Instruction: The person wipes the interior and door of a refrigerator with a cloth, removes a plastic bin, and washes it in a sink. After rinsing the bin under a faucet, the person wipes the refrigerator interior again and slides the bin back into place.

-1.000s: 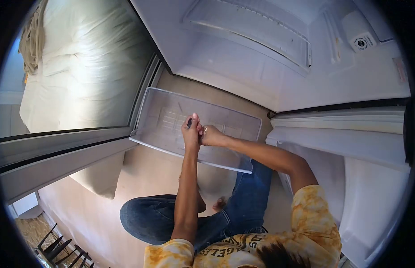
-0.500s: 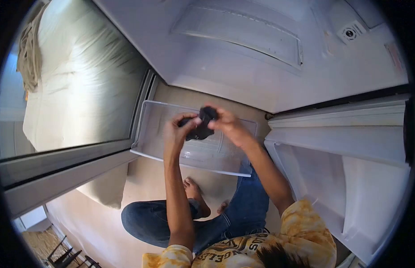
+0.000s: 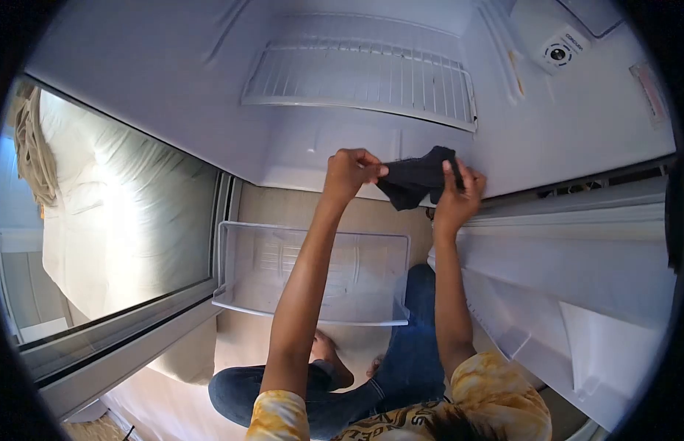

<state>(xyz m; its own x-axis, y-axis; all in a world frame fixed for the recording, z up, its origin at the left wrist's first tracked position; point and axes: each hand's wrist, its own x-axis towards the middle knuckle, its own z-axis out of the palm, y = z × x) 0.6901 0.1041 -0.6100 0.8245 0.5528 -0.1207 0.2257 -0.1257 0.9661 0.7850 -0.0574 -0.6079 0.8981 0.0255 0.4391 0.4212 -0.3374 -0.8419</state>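
Observation:
A black cloth point(image 3: 414, 180) is stretched between my two hands, in front of the lower edge of the open fridge's interior point(image 3: 327, 136). My left hand point(image 3: 354, 173) pinches its left end between thumb and fingers. At the other end, my right hand point(image 3: 460, 192) grips the cloth, with the thumb on the near side. Below my hands a clear plastic drawer point(image 3: 239, 283) lies on the floor, partly covered by my left forearm.
A wire shelf point(image 3: 357, 81) sits inside the fridge, with a control dial point(image 3: 559, 54) to its upper right. The open fridge door point(image 3: 548, 272) stands at my right. A framed glass panel point(image 3: 136, 213) is at my left, and a pale cushion-like shape point(image 3: 129, 169) shows there.
Both hands have moved up and to the right, away from above the drawer to the fridge's lower edge. The cloth, bunched before, is now spread out between them. The view has shifted too.

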